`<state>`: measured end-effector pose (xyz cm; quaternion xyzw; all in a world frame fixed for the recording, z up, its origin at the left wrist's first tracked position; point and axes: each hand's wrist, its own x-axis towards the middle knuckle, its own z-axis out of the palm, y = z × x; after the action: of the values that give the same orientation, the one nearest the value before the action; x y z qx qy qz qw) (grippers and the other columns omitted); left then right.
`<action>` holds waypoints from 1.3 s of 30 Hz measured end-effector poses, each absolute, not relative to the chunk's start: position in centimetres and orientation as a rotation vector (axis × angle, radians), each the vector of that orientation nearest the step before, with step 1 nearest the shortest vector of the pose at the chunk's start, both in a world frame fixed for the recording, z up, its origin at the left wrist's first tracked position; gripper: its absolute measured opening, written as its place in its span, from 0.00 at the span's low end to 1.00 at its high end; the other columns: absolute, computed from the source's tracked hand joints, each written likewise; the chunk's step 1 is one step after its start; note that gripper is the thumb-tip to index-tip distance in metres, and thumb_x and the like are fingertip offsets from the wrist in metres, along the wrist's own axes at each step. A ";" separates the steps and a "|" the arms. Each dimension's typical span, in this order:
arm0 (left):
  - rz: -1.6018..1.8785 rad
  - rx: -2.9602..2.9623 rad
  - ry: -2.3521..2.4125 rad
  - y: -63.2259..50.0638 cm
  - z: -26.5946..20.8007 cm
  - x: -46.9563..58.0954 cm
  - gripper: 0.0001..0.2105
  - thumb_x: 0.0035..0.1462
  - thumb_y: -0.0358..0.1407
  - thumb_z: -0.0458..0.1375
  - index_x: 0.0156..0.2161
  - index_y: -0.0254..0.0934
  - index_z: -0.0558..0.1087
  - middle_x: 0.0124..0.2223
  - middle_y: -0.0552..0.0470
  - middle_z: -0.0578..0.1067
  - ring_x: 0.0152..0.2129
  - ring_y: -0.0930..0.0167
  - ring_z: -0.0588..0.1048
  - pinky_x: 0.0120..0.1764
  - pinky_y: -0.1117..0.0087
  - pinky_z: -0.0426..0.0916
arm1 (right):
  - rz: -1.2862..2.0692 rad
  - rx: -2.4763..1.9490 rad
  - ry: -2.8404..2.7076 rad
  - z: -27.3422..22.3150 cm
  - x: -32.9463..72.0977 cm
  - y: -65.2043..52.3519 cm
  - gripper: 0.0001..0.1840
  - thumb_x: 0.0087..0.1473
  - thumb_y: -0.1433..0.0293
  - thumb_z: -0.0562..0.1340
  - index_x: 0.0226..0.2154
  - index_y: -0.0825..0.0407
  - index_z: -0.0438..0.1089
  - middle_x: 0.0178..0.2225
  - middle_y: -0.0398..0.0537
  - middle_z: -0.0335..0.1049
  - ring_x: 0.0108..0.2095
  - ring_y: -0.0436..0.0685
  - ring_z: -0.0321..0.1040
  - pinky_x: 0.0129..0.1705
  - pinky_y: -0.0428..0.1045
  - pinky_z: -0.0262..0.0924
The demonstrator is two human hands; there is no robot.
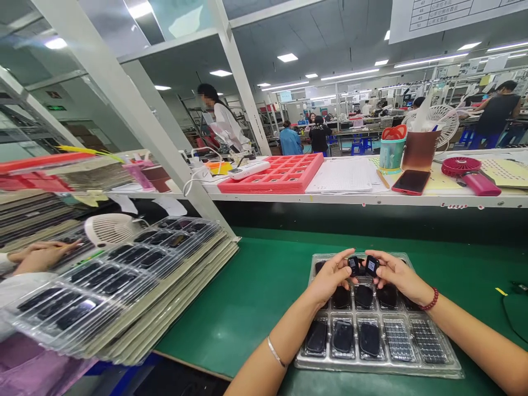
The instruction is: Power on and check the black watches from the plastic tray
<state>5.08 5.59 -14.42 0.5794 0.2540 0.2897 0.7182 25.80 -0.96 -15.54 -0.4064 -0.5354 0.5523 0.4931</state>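
My left hand pinches a small black rounded device with a white code label facing me. In my right hand, between thumb and fingers, is a second black device with a similar label. Both are held close together over the far part of a clear plastic tray on the green bench. Black rounded pieces lie in many of its compartments. Two compartments at the front right show their bare ridged bottoms. My hands partly cover the back row.
Stacked trays of black pieces stand at the left, where a co-worker's hands rest beside a white fan. A shelf edge crosses above the bench, carrying a red foam tray, a phone and a pink fan. A cable lies right.
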 end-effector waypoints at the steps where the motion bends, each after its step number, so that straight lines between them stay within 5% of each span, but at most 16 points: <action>1: 0.636 1.292 0.550 5.6 -14.5 5.1 0.29 0.49 0.39 0.61 0.56 0.39 0.60 0.40 0.47 0.69 0.26 0.72 0.74 0.24 0.75 0.63 | 1.339 -0.987 -1.314 -15.6 25.8 -1.0 0.28 0.51 0.61 0.63 0.53 0.49 0.60 0.38 0.49 0.68 0.26 0.49 0.65 0.28 0.47 0.65; 7: 0.616 1.332 0.533 5.5 -14.5 5.0 0.27 0.49 0.39 0.61 0.54 0.38 0.60 0.39 0.48 0.69 0.22 0.75 0.72 0.24 0.75 0.61 | 1.313 -0.991 -1.407 -15.7 25.7 -1.0 0.27 0.49 0.58 0.64 0.50 0.51 0.63 0.41 0.51 0.68 0.21 0.46 0.59 0.23 0.45 0.61; 22: 0.604 1.368 0.540 5.6 -14.7 5.1 0.25 0.49 0.42 0.61 0.51 0.37 0.61 0.39 0.48 0.71 0.21 0.78 0.70 0.23 0.77 0.60 | 1.289 -1.046 -1.506 -15.8 25.8 -1.1 0.28 0.52 0.59 0.62 0.53 0.50 0.60 0.28 0.44 0.66 0.22 0.49 0.56 0.23 0.44 0.57; 29: 0.597 1.384 0.538 5.7 -14.7 5.1 0.25 0.49 0.42 0.60 0.51 0.37 0.61 0.41 0.47 0.70 0.21 0.78 0.71 0.24 0.76 0.61 | 1.279 -1.038 -1.518 -15.4 25.6 -1.2 0.27 0.52 0.59 0.62 0.52 0.50 0.60 0.35 0.47 0.66 0.22 0.47 0.53 0.22 0.43 0.56; 39: 0.594 1.403 0.543 5.5 -14.5 5.1 0.23 0.49 0.40 0.60 0.50 0.36 0.63 0.41 0.48 0.71 0.20 0.78 0.70 0.23 0.76 0.60 | 1.281 -1.024 -1.501 -15.8 25.6 -1.1 0.26 0.52 0.61 0.62 0.52 0.51 0.60 0.32 0.45 0.67 0.20 0.45 0.54 0.20 0.42 0.56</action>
<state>5.14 5.53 -14.50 0.6276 0.2426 0.2655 0.6905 25.64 -1.11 -15.80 -0.4128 -0.6053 0.5164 0.4433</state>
